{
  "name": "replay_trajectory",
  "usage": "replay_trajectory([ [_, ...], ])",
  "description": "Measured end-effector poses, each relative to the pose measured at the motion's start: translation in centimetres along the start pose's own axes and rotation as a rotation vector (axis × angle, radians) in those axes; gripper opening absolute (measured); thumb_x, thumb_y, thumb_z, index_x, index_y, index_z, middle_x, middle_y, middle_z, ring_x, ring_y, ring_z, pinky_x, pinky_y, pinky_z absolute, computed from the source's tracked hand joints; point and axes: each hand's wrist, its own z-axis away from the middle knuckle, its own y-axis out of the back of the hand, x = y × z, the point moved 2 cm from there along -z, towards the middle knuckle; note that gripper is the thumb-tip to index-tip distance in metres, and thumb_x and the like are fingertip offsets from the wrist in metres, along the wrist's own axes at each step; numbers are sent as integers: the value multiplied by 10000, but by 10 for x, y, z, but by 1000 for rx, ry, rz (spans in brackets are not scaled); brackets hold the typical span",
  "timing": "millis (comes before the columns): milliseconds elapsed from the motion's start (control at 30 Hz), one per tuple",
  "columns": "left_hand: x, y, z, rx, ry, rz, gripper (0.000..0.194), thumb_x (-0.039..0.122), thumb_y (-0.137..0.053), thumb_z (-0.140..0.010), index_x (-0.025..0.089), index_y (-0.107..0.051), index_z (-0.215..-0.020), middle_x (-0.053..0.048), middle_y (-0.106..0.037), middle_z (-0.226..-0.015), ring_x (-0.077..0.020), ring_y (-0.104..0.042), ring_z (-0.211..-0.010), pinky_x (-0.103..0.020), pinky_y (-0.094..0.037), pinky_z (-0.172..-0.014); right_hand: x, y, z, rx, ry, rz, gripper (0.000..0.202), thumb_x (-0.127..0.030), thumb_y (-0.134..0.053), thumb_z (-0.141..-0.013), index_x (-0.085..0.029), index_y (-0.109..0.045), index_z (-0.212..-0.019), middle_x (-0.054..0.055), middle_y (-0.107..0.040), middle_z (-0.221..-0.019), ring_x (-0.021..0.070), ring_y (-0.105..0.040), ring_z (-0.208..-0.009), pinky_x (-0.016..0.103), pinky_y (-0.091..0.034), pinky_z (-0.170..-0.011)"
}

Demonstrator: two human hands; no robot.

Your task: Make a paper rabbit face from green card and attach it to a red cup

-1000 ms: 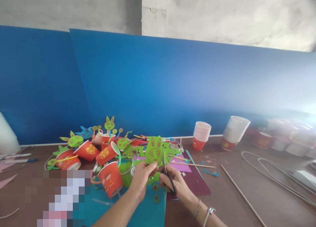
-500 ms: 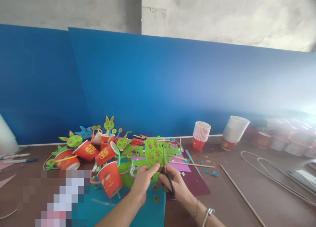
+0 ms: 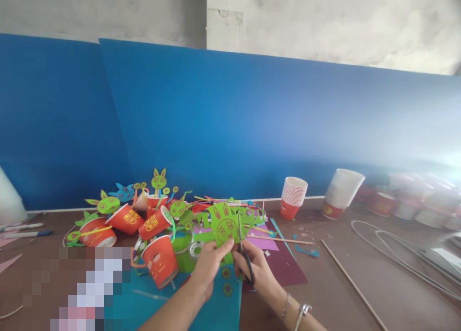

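Note:
Between thumb and fingers, my left hand [image 3: 212, 261] pinches a piece of green paper [image 3: 223, 225] with a rabbit face drawn on it. My right hand [image 3: 255, 266] is closed round the dark handles of a pair of scissors [image 3: 248, 263]. The blades stand upright along the right edge of the rabbit drawing. Just below the hands, two small green paper discs [image 3: 226, 289] lie on a blue sheet [image 3: 216, 312]. Part of the scissors' handle is hidden by my fingers.
Red paper cups [image 3: 161, 261] with green rabbit cutouts crowd the left side. A stack of cups [image 3: 294, 196] stands at the back, with a taller white stack [image 3: 342, 194] to its right. A wooden stick [image 3: 353, 283] and cables [image 3: 406, 256] lie on the right.
The green paper has turned slightly anticlockwise and its top leans left. My hands stay in nearly the same place, still holding the paper and the scissors.

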Motion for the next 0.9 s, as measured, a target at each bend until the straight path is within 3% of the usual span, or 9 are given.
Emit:
replay_trajectory([
  [300,-4,8,-7,38,-55,-98,348,477,-744,-584,150,-635,-536,29,-519,-477,-102,-419,-499,-230,-316,-507,1,1,-2,17,-2,15,386,-515,-694,-678,-173,-515,-684,-78,-444,-420,68,-375,-383,190,-291,-397],
  [533,-9,13,-14,150,-118,-74,379,519,-723,-594,160,-601,-614,35,-515,-546,-107,-415,-532,-234,-322,-536,0,-2,-1,-15,-11,5,394,-517,-704,-668,-181,-498,-668,-75,-452,-428,71,-382,-390,197,-288,-404],
  [900,-3,11,-13,112,-127,-124,399,522,-729,-570,155,-580,-531,36,-499,-497,-100,-387,-506,-228,-288,-512,0,-2,0,-13,-12,-25,406,-518,-719,-653,-179,-493,-662,-80,-434,-446,66,-362,-407,198,-285,-413],
])
